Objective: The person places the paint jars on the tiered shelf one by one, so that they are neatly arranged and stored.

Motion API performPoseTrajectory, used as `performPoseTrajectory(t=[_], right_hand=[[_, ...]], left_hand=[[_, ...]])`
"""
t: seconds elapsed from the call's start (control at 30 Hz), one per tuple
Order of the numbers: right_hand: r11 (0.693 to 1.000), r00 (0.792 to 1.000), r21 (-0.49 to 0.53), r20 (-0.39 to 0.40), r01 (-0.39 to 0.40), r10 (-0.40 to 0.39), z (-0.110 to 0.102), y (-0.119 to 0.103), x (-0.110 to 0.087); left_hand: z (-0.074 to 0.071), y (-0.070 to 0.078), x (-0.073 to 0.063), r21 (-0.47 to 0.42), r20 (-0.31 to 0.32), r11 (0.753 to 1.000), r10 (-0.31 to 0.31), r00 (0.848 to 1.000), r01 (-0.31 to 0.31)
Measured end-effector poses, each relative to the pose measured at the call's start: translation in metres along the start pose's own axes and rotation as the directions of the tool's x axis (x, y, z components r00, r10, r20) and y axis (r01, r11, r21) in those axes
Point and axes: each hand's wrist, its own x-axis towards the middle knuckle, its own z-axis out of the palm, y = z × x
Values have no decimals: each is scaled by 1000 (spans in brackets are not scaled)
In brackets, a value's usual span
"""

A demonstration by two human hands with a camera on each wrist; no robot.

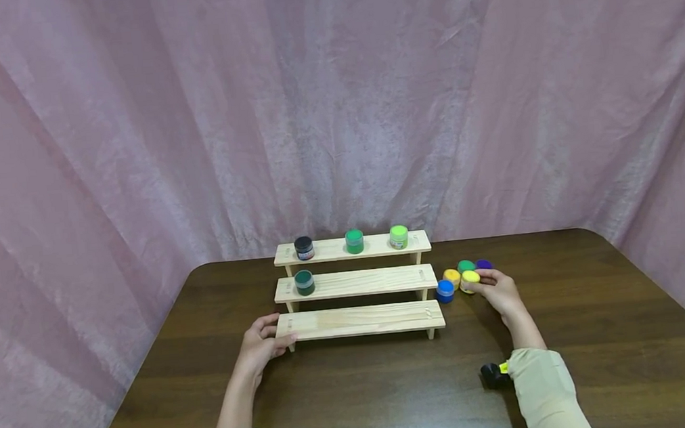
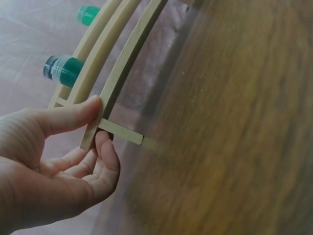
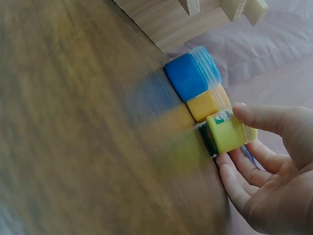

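A three-tier wooden display stand (image 1: 358, 320) stands on the table. My left hand (image 1: 260, 347) grips the left end of its lowest shelf, thumb on top and fingers below, as the left wrist view shows. At the right of the stand, my right hand (image 1: 499, 293) pinches a yellow paint jar (image 3: 227, 134) between thumb and fingers. Beside that jar are a blue paint jar (image 1: 445, 291), an orange-yellow paint jar (image 1: 451, 278), a green paint jar (image 1: 466, 266) and a purple-lidded jar (image 1: 484, 265), partly hidden by the hand.
On the top shelf stand a black-lidded jar (image 1: 304, 248), a green jar (image 1: 354, 241) and a light green jar (image 1: 399, 237). A dark green jar (image 1: 304, 282) sits at the left of the middle shelf. Behind the brown table (image 1: 358, 389) hangs a pink curtain (image 1: 333, 106).
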Motion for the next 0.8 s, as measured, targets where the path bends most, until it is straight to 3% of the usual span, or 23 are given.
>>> performPoseTrajectory(t=[0.8], right_hand=[[999,1000,36,12,10,-10,-7,-13,-4]], left_hand=[[0,-2,1,-16,3,1000,2,1000,-2]])
